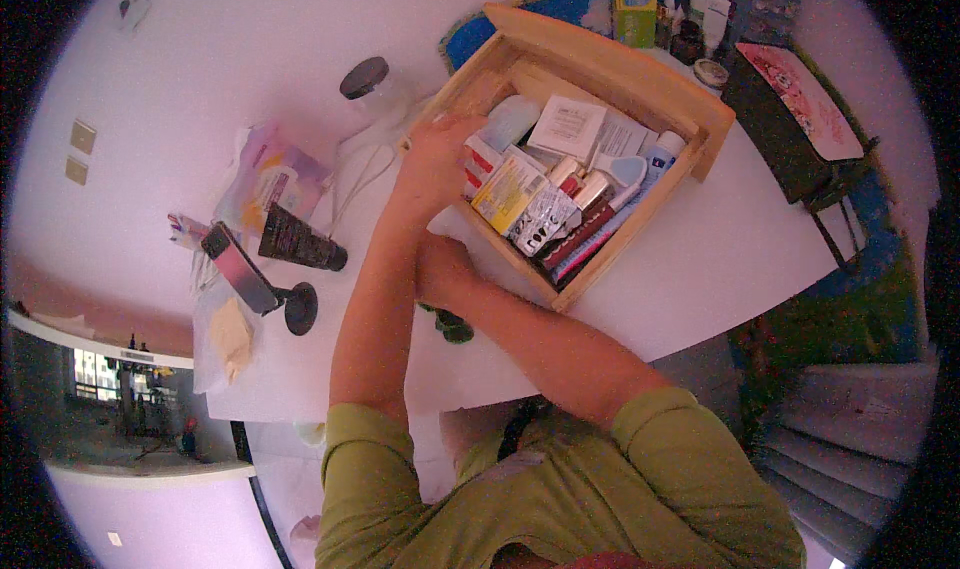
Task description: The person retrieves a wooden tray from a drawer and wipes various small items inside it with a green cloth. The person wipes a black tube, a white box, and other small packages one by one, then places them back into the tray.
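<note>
My left hand (pixel 439 165) reaches over the left end of a wooden drawer (pixel 600 270). Its fingers are at a red-and-white box (pixel 482 160); whether they grip it is unclear. My right hand (pixel 446 269) is curled beneath my left forearm, partly covered by it, just outside the drawer's near wall. Packed inside the drawer are a yellow-and-white box (pixel 510 190), a silver blister pack (pixel 544 222), a white carton (pixel 568 128), a blue-white tube (pixel 664 153) and gold-coloured cosmetic tubes (pixel 592 189). A dark green object (pixel 454 327) lies on the white table below my right hand.
Left on the white table (pixel 300 374) are a black squeeze tube (pixel 300 240), a phone on a stand (pixel 244 273), a purple plastic package (pixel 281 183) and a dark-lidded jar (pixel 367 81). A black case with a pink floral top (pixel 802 100) and several bottles stand beyond the drawer.
</note>
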A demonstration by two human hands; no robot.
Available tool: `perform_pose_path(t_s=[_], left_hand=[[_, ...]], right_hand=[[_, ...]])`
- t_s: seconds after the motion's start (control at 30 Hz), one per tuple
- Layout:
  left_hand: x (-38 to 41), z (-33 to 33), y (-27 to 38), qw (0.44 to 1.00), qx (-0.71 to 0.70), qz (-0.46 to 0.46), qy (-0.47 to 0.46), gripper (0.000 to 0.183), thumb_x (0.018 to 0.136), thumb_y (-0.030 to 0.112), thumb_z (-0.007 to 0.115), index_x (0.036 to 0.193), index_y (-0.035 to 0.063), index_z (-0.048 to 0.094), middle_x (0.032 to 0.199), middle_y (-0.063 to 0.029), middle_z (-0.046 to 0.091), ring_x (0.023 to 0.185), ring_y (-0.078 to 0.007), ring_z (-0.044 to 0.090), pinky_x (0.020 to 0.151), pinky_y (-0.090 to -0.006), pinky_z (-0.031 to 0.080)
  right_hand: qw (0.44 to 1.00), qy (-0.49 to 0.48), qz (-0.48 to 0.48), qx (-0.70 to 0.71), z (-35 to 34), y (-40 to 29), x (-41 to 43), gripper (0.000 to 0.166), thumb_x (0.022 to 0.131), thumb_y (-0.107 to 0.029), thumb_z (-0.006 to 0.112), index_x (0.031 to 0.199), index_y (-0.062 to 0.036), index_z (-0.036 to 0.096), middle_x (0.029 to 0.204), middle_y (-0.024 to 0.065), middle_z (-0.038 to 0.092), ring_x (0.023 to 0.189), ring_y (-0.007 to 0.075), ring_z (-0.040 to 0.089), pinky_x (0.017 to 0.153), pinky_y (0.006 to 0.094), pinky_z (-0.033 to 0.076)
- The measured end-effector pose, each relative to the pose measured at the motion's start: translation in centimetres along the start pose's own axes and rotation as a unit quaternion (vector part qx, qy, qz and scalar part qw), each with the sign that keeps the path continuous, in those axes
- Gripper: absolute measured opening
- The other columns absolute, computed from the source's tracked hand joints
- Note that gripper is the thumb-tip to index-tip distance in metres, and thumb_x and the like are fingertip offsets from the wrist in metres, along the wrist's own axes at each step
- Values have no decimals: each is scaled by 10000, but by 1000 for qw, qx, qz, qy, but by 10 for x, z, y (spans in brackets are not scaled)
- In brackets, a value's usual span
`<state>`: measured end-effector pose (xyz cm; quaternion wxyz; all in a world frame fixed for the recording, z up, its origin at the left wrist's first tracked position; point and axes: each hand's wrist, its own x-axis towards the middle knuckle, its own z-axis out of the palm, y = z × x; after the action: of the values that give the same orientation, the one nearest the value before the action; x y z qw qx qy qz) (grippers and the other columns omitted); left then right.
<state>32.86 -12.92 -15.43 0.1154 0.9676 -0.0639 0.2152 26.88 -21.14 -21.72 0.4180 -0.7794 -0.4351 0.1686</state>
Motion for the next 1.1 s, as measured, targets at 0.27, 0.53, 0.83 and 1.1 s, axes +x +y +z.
perform_pose_path(t_s=[0.27,0.53,0.83,1.1], left_hand=[[3,9,2,991,115,64,-38,431,630,-27,663,1049,77,651,1113,-97,620,1056,-309,546,925,-397,464],[-5,-8,16,953,-239,-173,-64,277,776,139,691,1024,48,607,1058,-176,571,1047,-303,554,865,-403,479],[-35,-11,16,966,-192,-127,115,640,702,208,782,1252,49,493,1224,-162,538,1128,-289,543,950,-387,449],[-85,-53,11,768,-594,-109,214,712,720,25,631,1375,5,352,1360,-169,476,1239,-300,494,1019,-423,436]], right_hand=[[999,-3,-5,-50,5,10,2,320,753,-285,660,962,-42,646,979,182,677,925,361,647,810,450,518],[999,-35,26,-20,-6,-1,6,300,758,-223,660,969,-10,658,1003,203,676,902,363,660,816,465,527],[998,19,53,-12,6,-1,11,291,808,-237,613,976,-2,652,971,211,675,863,369,664,777,469,528],[973,158,-18,169,21,12,18,279,839,-271,636,879,5,644,868,229,660,809,392,653,733,481,509]])
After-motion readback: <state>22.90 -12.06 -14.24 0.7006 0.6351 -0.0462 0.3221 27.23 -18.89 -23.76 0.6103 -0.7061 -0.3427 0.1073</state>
